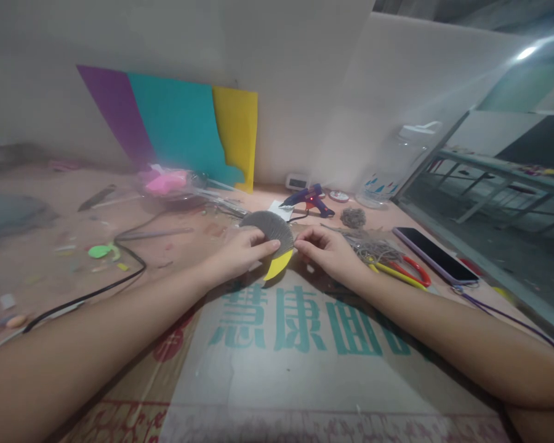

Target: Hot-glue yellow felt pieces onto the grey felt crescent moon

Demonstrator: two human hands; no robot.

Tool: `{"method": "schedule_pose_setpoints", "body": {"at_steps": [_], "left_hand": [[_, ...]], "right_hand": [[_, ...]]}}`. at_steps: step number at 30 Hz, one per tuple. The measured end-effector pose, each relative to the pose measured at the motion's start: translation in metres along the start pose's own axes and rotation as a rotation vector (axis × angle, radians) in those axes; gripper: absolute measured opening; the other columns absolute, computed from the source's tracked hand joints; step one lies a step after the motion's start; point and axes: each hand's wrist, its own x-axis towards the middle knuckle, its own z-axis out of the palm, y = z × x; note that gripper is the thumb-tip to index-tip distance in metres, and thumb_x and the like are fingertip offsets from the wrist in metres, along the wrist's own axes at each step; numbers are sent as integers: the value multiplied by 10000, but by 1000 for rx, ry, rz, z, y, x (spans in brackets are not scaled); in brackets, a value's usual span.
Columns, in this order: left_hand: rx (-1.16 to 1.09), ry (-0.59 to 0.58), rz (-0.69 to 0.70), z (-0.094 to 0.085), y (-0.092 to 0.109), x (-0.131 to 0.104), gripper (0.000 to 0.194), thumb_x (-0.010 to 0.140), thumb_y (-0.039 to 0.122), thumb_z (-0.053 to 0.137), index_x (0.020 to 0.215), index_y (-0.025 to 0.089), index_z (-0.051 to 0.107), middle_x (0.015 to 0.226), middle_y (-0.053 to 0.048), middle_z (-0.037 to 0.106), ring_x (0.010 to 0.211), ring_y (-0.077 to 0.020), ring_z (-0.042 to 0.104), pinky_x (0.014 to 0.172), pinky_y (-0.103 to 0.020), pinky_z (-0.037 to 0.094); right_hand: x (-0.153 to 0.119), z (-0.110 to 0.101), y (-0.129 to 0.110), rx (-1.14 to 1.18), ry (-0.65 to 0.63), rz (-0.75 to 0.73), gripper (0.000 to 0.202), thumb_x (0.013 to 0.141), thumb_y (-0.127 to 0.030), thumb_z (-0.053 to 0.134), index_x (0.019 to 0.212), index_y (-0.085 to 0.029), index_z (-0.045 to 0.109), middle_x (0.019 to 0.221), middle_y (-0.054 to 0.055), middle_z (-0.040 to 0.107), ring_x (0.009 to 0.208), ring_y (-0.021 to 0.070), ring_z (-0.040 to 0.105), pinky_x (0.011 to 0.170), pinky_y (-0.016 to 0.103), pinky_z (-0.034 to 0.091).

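Observation:
A round piece covered in grey strands, with a bare yellow part at its lower right, is held over the printed sheet. My left hand grips it from the left, thumb on top and fingers beneath. At its right edge my right hand is closed in a pinch, thumb against forefinger; a thin grey strand seems to run from the piece to the fingertips. Loose grey strands lie just right of my right hand.
Behind the hands lie a blue glue gun and a grey tuft. To the right are red-handled scissors, a phone and a clear bottle. A black cable crosses the left. Coloured sheets lean behind.

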Motion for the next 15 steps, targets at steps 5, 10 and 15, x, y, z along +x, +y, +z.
{"method": "schedule_pose_setpoints", "body": {"at_steps": [5,10,15], "left_hand": [[28,13,21,0,-2,2,402,824,511,536,614,169,530,597,-2,514,575,-139,496,506,-249,353],[99,111,30,-1,-4,3,413,823,515,543,601,169,504,659,-7,519,660,-151,519,583,-260,382],[84,121,-5,1,-3,2,398,811,508,548,597,178,490,601,16,478,586,-132,471,542,-255,342]], "right_hand": [[1,1,2,71,2,9,246,823,-426,648,891,-190,660,624,-24,588,469,108,509,415,234,408],[6,-4,5,106,64,-46,366,918,-473,509,1049,-184,693,805,23,673,510,102,511,494,269,451],[5,-6,2,-325,230,-420,92,878,-236,632,852,-179,700,852,38,706,755,154,613,694,293,486]]}}
